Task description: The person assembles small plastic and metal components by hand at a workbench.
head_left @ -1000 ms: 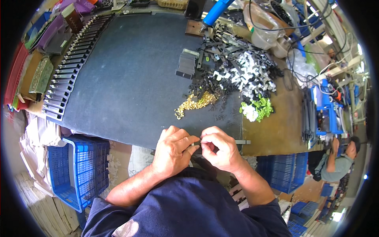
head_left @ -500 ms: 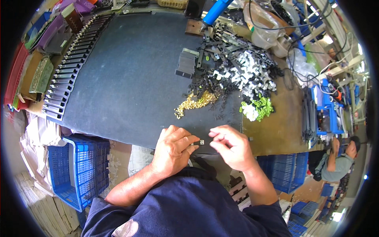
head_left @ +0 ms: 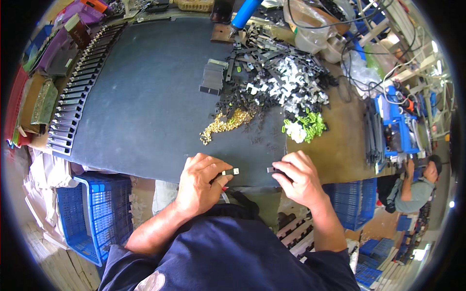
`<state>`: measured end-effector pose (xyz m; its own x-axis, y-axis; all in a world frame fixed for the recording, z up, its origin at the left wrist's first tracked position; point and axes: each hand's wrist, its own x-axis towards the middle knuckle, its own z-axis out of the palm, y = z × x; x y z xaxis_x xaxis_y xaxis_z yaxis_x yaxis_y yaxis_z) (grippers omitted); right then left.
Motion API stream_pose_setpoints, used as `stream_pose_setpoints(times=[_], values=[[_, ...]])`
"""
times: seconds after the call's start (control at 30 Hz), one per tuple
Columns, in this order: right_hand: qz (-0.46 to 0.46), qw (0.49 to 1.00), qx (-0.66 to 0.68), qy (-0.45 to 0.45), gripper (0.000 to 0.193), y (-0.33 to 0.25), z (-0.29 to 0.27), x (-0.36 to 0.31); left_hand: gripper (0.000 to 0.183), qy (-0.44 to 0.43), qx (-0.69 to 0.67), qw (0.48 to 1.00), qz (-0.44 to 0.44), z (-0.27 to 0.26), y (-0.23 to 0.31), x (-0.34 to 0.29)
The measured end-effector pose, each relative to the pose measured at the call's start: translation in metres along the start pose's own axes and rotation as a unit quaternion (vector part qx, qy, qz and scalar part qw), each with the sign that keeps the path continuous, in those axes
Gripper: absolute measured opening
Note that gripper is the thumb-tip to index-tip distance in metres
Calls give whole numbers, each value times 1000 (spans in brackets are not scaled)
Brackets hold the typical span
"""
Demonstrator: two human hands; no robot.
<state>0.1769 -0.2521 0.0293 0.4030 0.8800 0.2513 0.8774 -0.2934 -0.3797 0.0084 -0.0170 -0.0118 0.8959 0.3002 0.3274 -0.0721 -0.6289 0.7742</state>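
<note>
My left hand [head_left: 200, 183] is closed at the near edge of the table. Between its thumb and fingers is a small black part with a white end [head_left: 236, 171], mostly hidden by the fingers. To its right, my right hand [head_left: 301, 178] pinches a small dark grey piece [head_left: 270, 169] at its fingertips. A gap separates the two pieces. Beyond my hands lie a pile of tiny brass-coloured pieces [head_left: 227, 125], a heap of bright green clips [head_left: 310, 125], and a heap of white and silvery parts [head_left: 298, 82].
Finished-looking black strips [head_left: 73, 109] line the table's left side. A stack of grey bars [head_left: 213, 77] stands near a black parts heap [head_left: 262, 51]. A blue power screwdriver [head_left: 245, 14] hangs at the back. Blue crates [head_left: 94, 208] flank me; another person [head_left: 412, 186] sits far right.
My right hand has moved away from the left and now pinches a dark grey piece; its fingertips looked bare before. The left hand still holds its part. The whole view has shifted slightly.
</note>
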Motion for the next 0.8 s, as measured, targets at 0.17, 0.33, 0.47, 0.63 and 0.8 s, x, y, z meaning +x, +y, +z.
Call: stream_pose_setpoints(times=[0.17,0.33,0.47,0.63,0.8], values=[[-28,996,50,66,22,-10,11,3,19,-55,-154,980,-113,-1,14,7],[-29,988,144,48,19,-41,6,18,23,-123,-274,908,-294,5,17,9],[-58,995,73,20,21,-42,7,22,23,-119,-283,905,-294,6,18,9],[-60,997,50,15,20,-42,9,26,22,-110,-267,923,-255,11,13,6],[-56,997,55,4,20,-42,10,27,21,-111,-277,921,-251,12,11,5]])
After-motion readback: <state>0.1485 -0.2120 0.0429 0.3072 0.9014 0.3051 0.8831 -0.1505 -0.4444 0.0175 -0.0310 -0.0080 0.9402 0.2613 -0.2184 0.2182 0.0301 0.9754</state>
